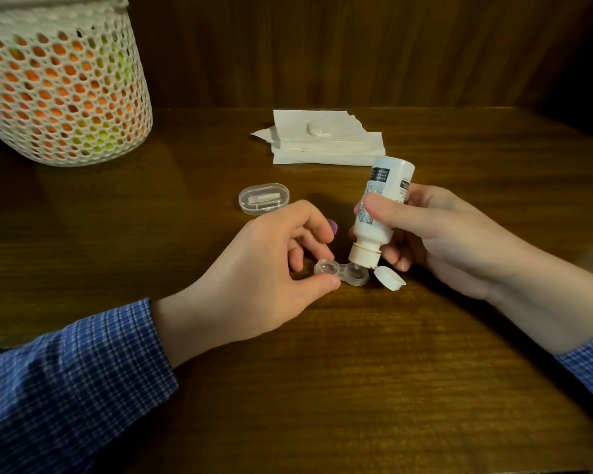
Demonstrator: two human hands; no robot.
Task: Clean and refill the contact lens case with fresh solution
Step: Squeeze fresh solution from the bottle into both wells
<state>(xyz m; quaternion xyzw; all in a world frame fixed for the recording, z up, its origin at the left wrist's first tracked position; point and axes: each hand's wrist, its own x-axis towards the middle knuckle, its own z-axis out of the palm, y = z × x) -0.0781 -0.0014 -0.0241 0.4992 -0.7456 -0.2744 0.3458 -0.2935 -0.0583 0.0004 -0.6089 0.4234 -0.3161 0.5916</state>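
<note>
Leftmost on the dark wooden bench (322,388), the left hand (254,268) pinches the left well of the clear plastic twin-well lens case (341,270), long axis running left to right. Just right, the right hand (435,234) has its grip clamped round the white upturned solution bottle (379,213), nozzle directly over the right well, flip-cap open.

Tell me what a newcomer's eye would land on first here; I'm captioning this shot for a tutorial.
First, at centre, the right hand tipping a white plastic solution bottle nozzle-down over the right well of a clear twin-well lens case, which the left hand steadies on the dark wooden table. Next, the white mesh basket glowing orange and green at far left.
</note>
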